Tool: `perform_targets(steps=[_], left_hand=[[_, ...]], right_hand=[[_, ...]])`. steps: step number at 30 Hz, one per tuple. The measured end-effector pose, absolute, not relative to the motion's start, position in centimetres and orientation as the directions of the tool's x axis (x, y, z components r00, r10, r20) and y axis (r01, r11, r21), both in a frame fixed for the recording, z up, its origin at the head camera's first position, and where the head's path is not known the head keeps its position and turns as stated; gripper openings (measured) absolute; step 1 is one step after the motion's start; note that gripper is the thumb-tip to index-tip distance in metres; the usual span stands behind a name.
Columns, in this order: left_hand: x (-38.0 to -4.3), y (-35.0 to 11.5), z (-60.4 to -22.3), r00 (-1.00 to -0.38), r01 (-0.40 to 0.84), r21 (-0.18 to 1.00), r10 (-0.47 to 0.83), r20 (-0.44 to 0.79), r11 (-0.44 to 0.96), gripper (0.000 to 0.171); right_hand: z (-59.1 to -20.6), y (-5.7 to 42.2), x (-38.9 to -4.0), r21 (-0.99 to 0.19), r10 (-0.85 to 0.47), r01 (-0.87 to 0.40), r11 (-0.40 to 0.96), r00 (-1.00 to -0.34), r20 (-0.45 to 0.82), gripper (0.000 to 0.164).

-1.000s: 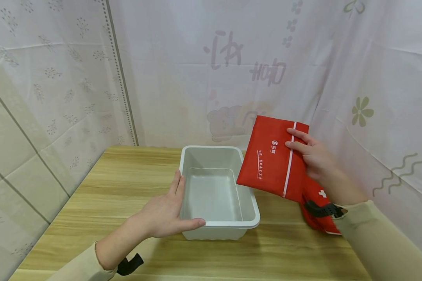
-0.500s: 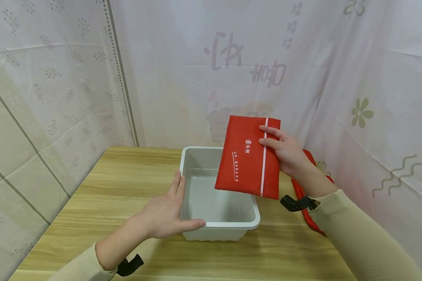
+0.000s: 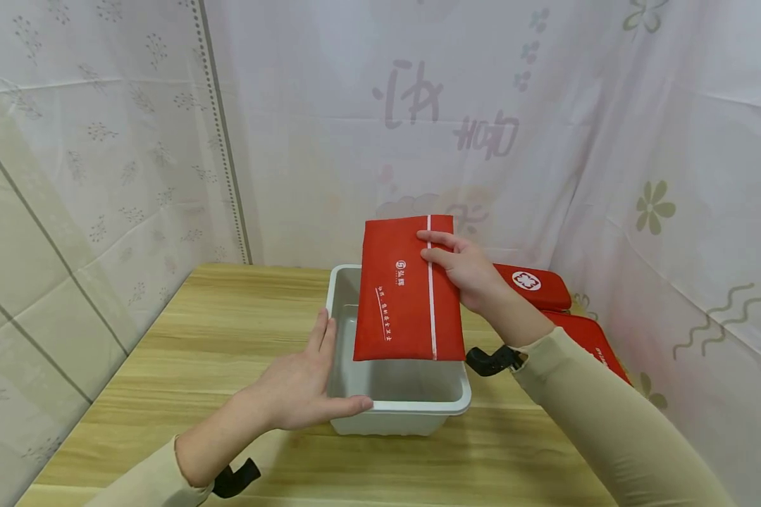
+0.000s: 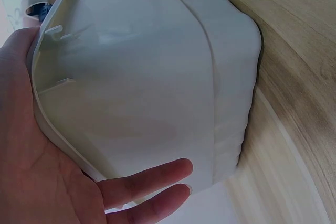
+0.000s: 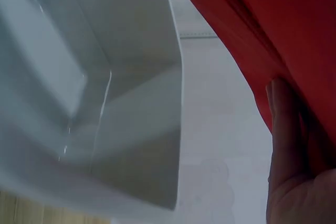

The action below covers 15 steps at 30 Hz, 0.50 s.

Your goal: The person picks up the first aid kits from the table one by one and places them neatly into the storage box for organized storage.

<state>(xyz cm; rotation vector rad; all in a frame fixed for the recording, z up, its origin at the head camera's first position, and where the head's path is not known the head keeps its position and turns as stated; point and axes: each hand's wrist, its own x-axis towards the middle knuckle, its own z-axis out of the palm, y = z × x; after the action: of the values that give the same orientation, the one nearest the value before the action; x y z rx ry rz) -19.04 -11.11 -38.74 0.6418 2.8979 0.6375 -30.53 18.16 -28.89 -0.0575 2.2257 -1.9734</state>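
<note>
Red pouch [image 3: 409,289] hangs upright, long axis vertical, over white bin [image 3: 398,405].

The flat red fabric pouch [image 3: 409,289] hangs over the white plastic tub [image 3: 401,405], covering most of its mouth; two red zipped cases [image 3: 533,285] crowd the tub's right side, and bare wooden tabletop [image 3: 228,324] lies left of the tub.

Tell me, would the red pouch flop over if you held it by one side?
Probably only a little. The right hand pinches the red pouch by one edge above the white tub, and it stays flat and upright. It seems light too, since a few fingers carry it. Its cloth-like surface likely isn't slippery.
</note>
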Motion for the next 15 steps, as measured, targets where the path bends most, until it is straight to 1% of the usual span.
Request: perform_targets(steps=[5,10,15], left_hand=[[-19.1,-11.1,-38.9,-0.904,0.387,0.418,0.427,-0.002,0.822,0.141],[-19.2,-11.1,-38.9,-0.903,0.394,0.419,0.429,0.011,0.818,0.141],[-19.2,-11.1,-38.9,-0.902,0.395,0.417,0.431,0.009,0.819,0.141]], right_hand=[[-29.3,17.0,-30.7,-0.982,-0.115,0.105,0.156,-0.986,-0.124,0.044],[-29.9,16.3,-30.7,-0.971,-0.145,0.113,0.212,-0.979,-0.146,0.046],[-30.3,15.6,-30.4,-0.949,-0.189,0.138,0.285,-0.962,-0.197,0.045]])
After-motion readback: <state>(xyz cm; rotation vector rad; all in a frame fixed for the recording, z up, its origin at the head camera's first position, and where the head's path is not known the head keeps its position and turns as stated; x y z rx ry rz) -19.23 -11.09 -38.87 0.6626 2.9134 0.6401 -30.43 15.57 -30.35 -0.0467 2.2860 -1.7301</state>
